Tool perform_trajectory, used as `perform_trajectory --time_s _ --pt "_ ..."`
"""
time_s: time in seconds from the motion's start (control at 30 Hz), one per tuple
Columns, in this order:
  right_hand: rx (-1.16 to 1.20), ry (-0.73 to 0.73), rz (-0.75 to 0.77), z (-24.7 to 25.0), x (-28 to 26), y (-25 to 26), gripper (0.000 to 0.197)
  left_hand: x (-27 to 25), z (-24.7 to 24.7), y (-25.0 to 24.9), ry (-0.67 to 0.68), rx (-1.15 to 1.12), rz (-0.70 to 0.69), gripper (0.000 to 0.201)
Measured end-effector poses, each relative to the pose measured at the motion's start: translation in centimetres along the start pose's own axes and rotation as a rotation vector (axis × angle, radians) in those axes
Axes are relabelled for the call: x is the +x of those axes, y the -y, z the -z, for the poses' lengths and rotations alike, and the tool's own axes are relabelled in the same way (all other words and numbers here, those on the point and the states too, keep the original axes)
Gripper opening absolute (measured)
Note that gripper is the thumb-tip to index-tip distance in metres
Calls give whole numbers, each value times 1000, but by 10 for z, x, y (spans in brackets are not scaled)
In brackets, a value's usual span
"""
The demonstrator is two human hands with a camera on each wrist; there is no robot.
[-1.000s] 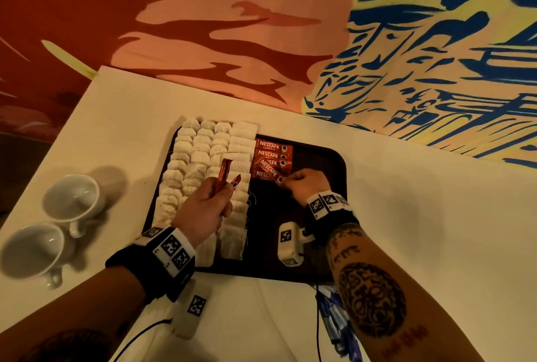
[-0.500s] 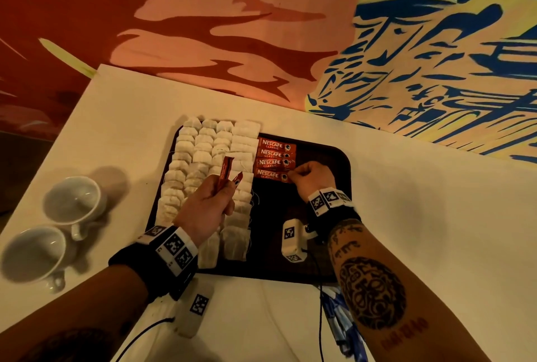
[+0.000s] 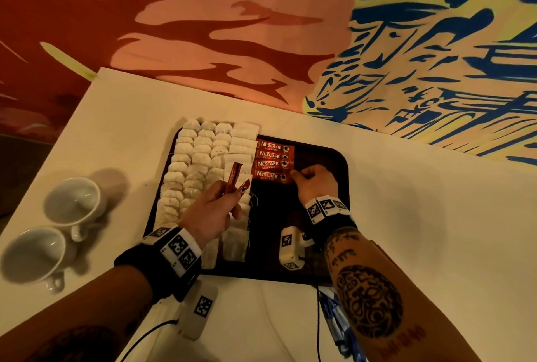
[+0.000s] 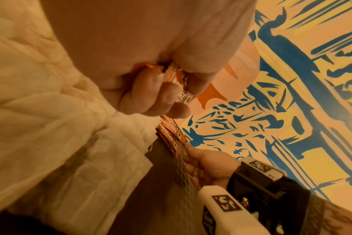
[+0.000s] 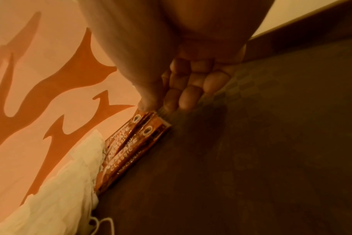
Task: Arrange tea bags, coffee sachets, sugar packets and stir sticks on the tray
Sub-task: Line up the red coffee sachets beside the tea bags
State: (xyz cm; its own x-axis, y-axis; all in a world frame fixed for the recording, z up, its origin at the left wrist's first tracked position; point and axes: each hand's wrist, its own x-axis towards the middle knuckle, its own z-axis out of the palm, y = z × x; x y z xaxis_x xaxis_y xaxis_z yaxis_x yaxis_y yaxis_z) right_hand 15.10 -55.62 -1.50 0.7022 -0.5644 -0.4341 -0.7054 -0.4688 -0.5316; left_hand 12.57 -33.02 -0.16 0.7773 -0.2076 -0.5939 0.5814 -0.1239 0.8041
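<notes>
A black tray [image 3: 343, 164] lies on the white table. Its left half is covered with rows of white tea bags [image 3: 200, 158]. Right of them, several red Nescafe coffee sachets [image 3: 273, 155] lie in a neat column. My right hand [image 3: 296, 174] has its fingers curled, and thumb and forefinger pinch the right end of the lowest sachet [image 3: 268, 175], which lies flat on the tray. The right wrist view shows that hand [image 5: 157, 108] at the sachet's end [image 5: 135, 143]. Hovering over the tea bags, my left hand [image 3: 229, 191] grips a few more red sachets [image 3: 234, 173], [image 4: 179, 89].
Two white cups [image 3: 72, 202] [image 3: 32, 254] sit on the table [image 3: 436, 216] left of the tray. Blue packets [image 3: 334, 318] lie near the front edge under my right forearm. A painted wall stands close behind the table. The tray's right part [image 5: 251, 159] is bare.
My right hand has turned the lowest sachet from askew to straight and pushed it up against the column. The left hand has stayed put with its sachets.
</notes>
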Motion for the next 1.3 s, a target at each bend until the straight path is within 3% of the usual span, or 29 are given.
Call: perform_trajectory --time_s 0.13,0.33,0.43,0.6,0.83,0.97,1.1,1.3 --pt "90 52 90 6 -15 1 27 -4 -3 -4 52 0 -31 12" --pt "305 443 389 13 -58 10 8 -8 -14 -18 40 154 -124 11" --pt "358 435 451 14 -64 7 5 -13 -19 -24 18 170 -151 13" --pt "512 306 311 24 -66 1 9 -22 -23 -28 -58 0 -127 12" --pt "573 356 165 36 -74 -16 12 -29 -29 -18 -112 -51 -144 10" --pt "567 294 133 33 -72 -31 11 -21 -25 -9 -187 18 -117 17" --pt "479 178 50 24 -54 -53 9 -10 -8 3 -246 26 -66 21" --pt "258 149 -22 4 -34 -60 16 -4 6 8 -245 21 -56 22"
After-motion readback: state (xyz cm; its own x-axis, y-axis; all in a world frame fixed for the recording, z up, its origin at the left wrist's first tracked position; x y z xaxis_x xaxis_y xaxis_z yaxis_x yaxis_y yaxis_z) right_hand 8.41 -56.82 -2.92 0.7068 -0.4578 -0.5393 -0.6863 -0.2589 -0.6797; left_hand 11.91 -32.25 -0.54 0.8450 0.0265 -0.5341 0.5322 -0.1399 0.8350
